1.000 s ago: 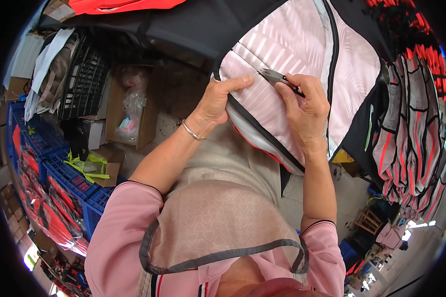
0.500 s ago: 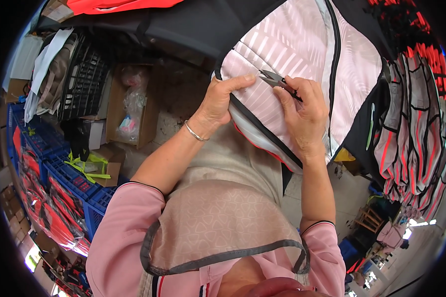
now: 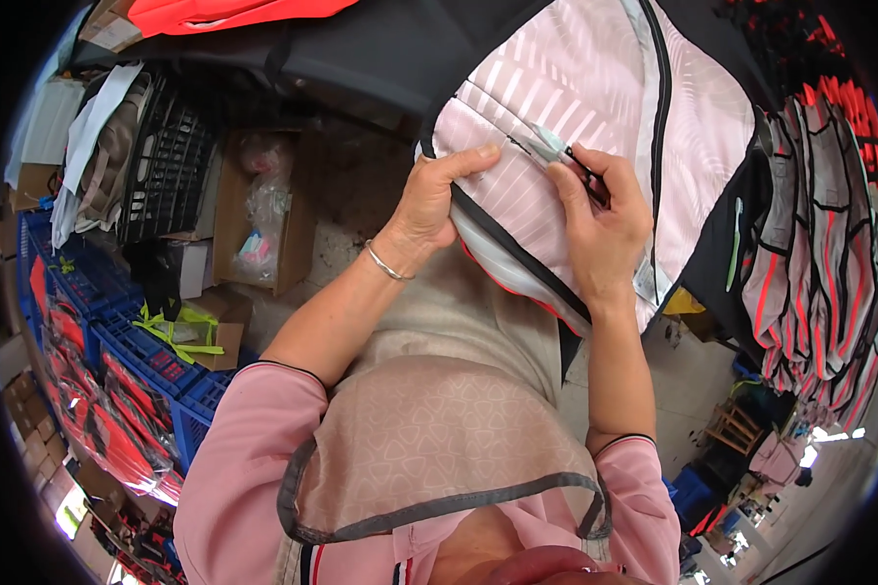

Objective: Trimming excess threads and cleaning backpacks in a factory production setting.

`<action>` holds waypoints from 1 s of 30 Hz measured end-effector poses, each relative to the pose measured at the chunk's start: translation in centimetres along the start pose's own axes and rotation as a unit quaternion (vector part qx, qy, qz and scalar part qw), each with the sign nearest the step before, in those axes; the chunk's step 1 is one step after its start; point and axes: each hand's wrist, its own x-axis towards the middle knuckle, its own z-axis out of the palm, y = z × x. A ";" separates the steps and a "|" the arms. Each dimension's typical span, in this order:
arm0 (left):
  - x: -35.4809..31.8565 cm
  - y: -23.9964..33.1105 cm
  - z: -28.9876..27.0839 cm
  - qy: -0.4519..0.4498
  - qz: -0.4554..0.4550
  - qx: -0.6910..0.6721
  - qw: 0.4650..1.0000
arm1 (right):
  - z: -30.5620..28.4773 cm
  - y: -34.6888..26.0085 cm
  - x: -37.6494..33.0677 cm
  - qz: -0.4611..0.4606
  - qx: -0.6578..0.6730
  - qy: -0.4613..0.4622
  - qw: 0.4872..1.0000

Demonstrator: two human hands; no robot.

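Pinching the pink panel (image 3: 605, 107), spread beneath both hands, at its left edge with the left hand (image 3: 434, 195); gripping snips (image 3: 559, 153) in the right hand (image 3: 605, 219), just over the panel. Looks like trimming; next, probably calls for keeping the panel taut and snipping carefully.

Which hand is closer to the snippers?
Right. The right hand holds the thread snips; the left hand is to their left, gripping the edge of the pink patterned fabric.
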 end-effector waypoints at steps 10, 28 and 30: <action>-0.3 -0.1 0.2 0.010 0.015 0.020 1.000 | 0.0 -0.7 -0.3 -0.132 -0.156 0.025 0.979; -0.2 -0.4 0.1 0.007 0.024 0.023 0.999 | -2.3 -1.5 1.0 -0.084 -0.123 -0.078 0.986; -0.2 -0.5 0.3 0.000 0.033 0.017 0.999 | -1.6 -1.6 0.2 -0.094 -0.139 -0.042 0.985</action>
